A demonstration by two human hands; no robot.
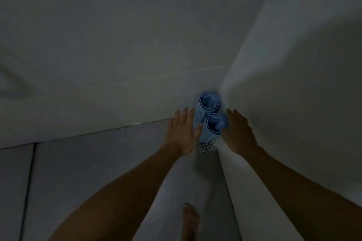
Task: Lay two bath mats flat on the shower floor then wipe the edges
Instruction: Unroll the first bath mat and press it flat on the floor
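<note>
Two blue bath mats stand rolled up on end in the corner of the shower. The far roll (208, 101) leans into the wall corner and the near roll (216, 123) stands just in front of it. My left hand (183, 133) is spread at the left side of the rolls, fingers straight, its thumb touching the near roll. To the right of the near roll, my right hand (238, 132) is held flat with fingers straight; whether it touches is unclear. Neither hand grips anything.
A square metal floor drain (207, 146) lies at the foot of the rolls. Pale walls (117, 45) meet in the corner behind them. The grey tiled floor (88, 162) spreads to the left. My bare foot (190, 221) stands near the bottom edge.
</note>
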